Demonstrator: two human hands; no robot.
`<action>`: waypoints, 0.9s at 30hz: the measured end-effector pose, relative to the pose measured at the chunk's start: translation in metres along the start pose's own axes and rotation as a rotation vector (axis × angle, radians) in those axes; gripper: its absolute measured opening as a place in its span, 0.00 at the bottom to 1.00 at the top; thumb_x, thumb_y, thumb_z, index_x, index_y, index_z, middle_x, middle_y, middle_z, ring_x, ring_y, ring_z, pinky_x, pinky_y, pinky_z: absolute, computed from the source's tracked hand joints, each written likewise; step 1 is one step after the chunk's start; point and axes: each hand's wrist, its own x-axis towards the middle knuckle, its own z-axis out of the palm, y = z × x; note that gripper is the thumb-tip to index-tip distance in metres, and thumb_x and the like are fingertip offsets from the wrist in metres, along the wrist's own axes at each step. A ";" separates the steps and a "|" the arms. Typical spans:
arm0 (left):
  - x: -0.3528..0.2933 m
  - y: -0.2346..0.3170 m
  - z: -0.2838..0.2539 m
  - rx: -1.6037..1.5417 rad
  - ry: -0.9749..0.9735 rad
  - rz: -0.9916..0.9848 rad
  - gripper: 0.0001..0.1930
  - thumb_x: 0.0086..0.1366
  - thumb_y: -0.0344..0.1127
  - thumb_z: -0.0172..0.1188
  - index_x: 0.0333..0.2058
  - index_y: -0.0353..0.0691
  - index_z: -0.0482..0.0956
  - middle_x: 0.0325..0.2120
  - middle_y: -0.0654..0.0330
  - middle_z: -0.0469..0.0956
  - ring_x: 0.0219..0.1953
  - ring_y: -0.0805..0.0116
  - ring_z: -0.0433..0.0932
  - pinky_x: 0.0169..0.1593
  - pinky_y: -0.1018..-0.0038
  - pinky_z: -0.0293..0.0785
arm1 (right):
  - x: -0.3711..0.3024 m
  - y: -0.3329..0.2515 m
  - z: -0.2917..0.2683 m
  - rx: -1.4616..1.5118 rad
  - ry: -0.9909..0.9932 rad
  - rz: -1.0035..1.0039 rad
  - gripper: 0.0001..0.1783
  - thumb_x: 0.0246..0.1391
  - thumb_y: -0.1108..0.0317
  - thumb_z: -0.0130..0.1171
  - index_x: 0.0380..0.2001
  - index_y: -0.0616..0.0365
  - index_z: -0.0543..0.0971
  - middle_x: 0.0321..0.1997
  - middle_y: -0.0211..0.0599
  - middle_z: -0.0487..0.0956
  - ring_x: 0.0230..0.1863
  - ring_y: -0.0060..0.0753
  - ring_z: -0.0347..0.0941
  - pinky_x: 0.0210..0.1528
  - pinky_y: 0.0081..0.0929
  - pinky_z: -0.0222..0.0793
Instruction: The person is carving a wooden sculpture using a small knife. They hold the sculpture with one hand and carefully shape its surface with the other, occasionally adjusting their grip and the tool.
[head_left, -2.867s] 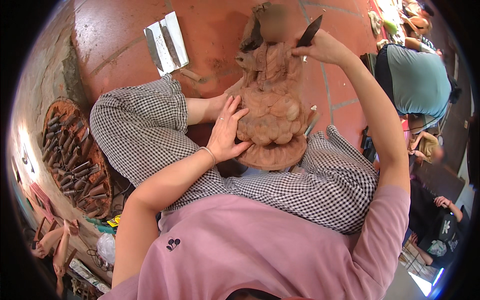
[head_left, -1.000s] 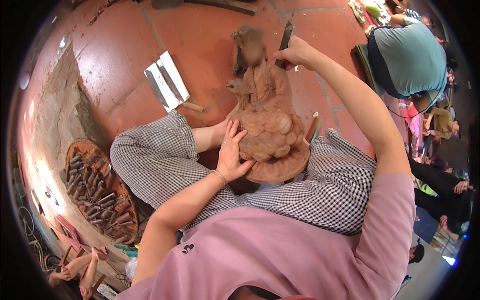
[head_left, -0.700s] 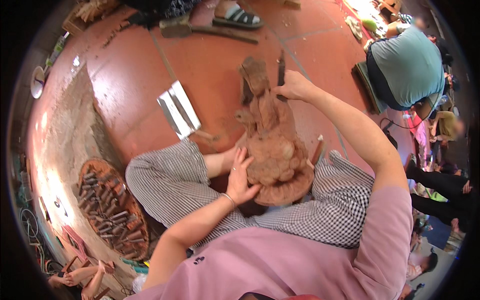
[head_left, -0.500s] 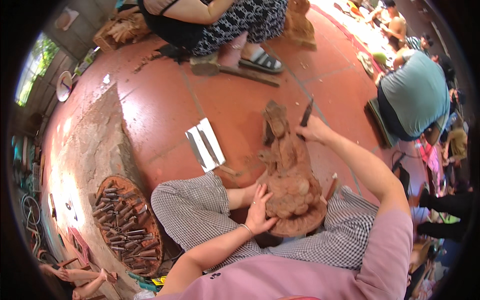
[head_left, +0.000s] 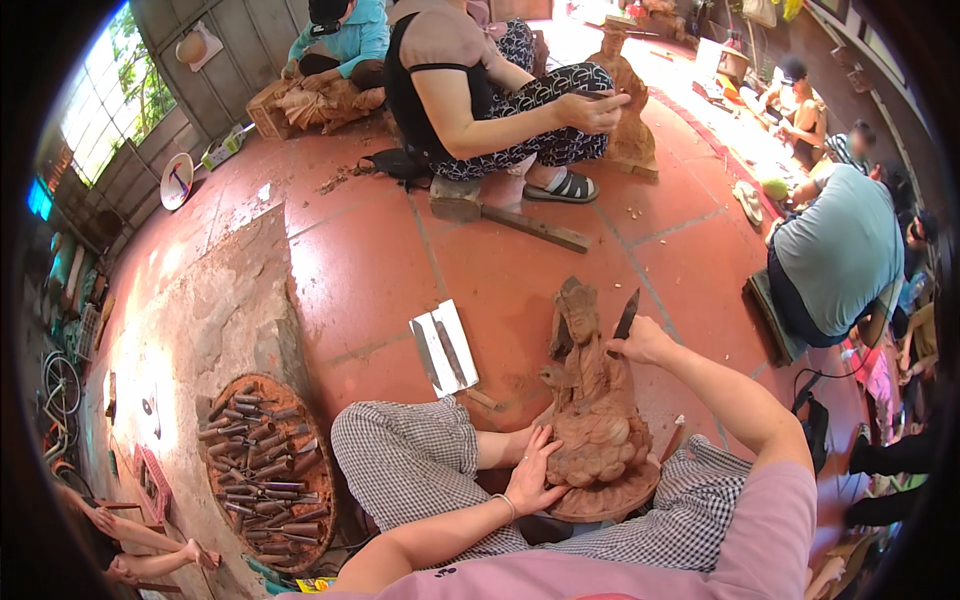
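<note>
A carved wooden statue (head_left: 585,385) of a seated figure on a round base stands between my legs. My left hand (head_left: 532,474) rests against its lower left side with the fingers spread and the thumb along the base. My right hand (head_left: 648,341) is closed around a dark carving chisel (head_left: 627,314), which points upward just right of the statue's upper part. That chisel is apart from the wood. Part of its shaft is hidden in my fingers.
At left, a round basket (head_left: 222,470) holds several carving tools. Two dark flat blades lie on a white sheet (head_left: 458,322) ahead. Beyond is a wooden mallet (head_left: 530,226) beside a seated person (head_left: 450,110). Another person (head_left: 840,250) crouches at right.
The view has tilted up, so more of the people ahead shows. My left hand stays on the statue; my right hand still holds the chisel beside it.
</note>
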 end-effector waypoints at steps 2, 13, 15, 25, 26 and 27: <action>-0.001 0.000 0.000 0.013 -0.004 0.003 0.44 0.50 0.41 0.72 0.62 0.39 0.58 0.68 0.41 0.47 0.71 0.38 0.43 0.70 0.55 0.51 | 0.005 0.001 -0.005 0.202 -0.082 0.071 0.18 0.47 0.62 0.68 0.41 0.59 0.79 0.38 0.45 0.82 0.40 0.39 0.82 0.40 0.37 0.76; -0.001 -0.001 0.001 0.027 0.016 0.056 0.42 0.54 0.43 0.71 0.63 0.38 0.58 0.68 0.40 0.49 0.71 0.39 0.46 0.70 0.54 0.50 | 0.007 0.035 -0.005 -0.208 0.095 -0.080 0.16 0.55 0.58 0.60 0.36 0.61 0.80 0.35 0.54 0.81 0.38 0.55 0.78 0.41 0.45 0.73; -0.003 0.004 -0.004 0.040 0.004 0.043 0.42 0.54 0.43 0.70 0.63 0.38 0.58 0.68 0.40 0.49 0.71 0.39 0.46 0.70 0.54 0.50 | -0.001 0.022 -0.009 -0.286 0.166 -0.188 0.14 0.56 0.59 0.59 0.29 0.60 0.78 0.30 0.52 0.80 0.36 0.56 0.76 0.38 0.48 0.71; -0.008 0.002 0.000 -0.110 -0.094 -0.240 0.45 0.58 0.48 0.63 0.68 0.38 0.50 0.69 0.31 0.32 0.73 0.39 0.32 0.72 0.59 0.39 | -0.041 0.001 -0.019 -0.493 0.147 -0.546 0.13 0.54 0.58 0.58 0.29 0.57 0.77 0.30 0.51 0.80 0.36 0.58 0.76 0.37 0.52 0.70; -0.009 -0.002 0.002 -0.184 -0.104 -0.273 0.46 0.59 0.48 0.62 0.68 0.38 0.48 0.69 0.32 0.30 0.73 0.41 0.31 0.72 0.59 0.38 | -0.044 0.000 -0.022 -0.482 0.149 -0.552 0.13 0.54 0.57 0.58 0.29 0.56 0.77 0.30 0.51 0.80 0.36 0.58 0.76 0.37 0.52 0.70; -0.007 -0.003 0.001 -0.257 -0.111 -0.306 0.47 0.59 0.49 0.62 0.69 0.38 0.46 0.69 0.33 0.28 0.73 0.43 0.30 0.72 0.60 0.37 | -0.047 -0.003 -0.027 -0.472 0.150 -0.558 0.13 0.54 0.57 0.59 0.29 0.56 0.77 0.30 0.51 0.80 0.36 0.57 0.76 0.37 0.52 0.71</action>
